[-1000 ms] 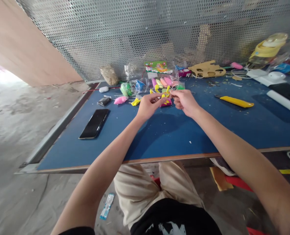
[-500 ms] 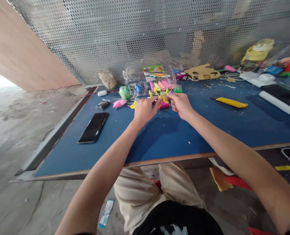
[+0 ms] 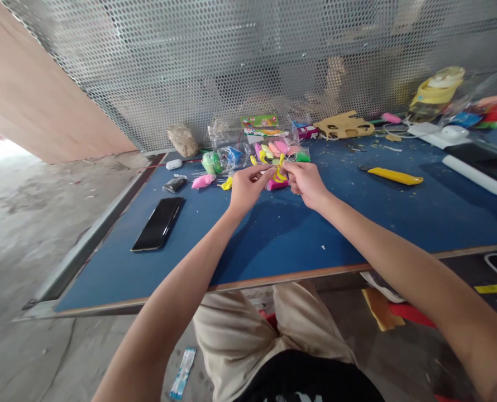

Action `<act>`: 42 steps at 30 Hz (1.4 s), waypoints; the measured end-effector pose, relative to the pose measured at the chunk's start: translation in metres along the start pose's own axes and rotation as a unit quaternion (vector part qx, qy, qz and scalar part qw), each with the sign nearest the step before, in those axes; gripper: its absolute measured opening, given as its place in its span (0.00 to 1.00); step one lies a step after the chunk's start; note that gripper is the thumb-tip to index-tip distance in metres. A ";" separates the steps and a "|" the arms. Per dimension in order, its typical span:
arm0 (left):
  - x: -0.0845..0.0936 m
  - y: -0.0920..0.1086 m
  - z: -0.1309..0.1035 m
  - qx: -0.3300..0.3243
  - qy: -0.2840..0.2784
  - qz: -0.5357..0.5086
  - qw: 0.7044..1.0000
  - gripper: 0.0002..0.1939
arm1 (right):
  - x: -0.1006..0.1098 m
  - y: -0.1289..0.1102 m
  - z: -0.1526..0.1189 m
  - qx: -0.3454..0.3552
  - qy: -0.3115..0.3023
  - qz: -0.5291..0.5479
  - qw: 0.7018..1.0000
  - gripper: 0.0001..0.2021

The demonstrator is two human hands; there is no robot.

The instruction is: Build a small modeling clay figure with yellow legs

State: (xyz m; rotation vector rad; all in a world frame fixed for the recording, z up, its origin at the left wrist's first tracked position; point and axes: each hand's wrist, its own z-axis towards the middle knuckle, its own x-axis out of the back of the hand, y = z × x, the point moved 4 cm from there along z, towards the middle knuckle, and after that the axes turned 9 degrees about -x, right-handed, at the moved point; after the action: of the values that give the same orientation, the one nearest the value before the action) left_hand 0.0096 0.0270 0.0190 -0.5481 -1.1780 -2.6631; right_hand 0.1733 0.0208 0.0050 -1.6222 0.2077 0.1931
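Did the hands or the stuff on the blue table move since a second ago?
Hardly. The left hand and right hand stay close together, still pinching small yellow clay pieces between them. The view shifted a little. The phone, yellow tool and clay packets lie where they were.

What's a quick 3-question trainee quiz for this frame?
1. True or false: the black phone lies on the blue table on the left hand side.
2. Which hand is nearer the yellow cutter? A left, B right
3. Fill in: both hands pinch a small ____ piece between them.

Key: 1 true; 2 B; 3 yellow.
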 end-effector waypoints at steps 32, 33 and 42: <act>-0.003 -0.009 -0.001 0.062 0.052 -0.154 0.985 0.12 | 0.000 -0.004 0.001 0.146 0.045 -0.093 0.984 0.17; -0.003 -0.007 -0.001 0.059 0.055 -0.148 0.986 0.11 | 0.000 -0.004 0.000 0.147 0.046 -0.093 0.984 0.17; -0.002 -0.007 -0.001 0.057 0.084 -0.140 0.985 0.12 | 0.002 -0.002 0.005 0.135 0.065 -0.068 0.986 0.15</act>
State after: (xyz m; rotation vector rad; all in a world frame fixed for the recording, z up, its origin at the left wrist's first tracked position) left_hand 0.0091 0.0312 0.0123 -0.1444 -1.4377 -2.7750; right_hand 0.1753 0.0262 0.0059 -1.3742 0.2126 -0.0463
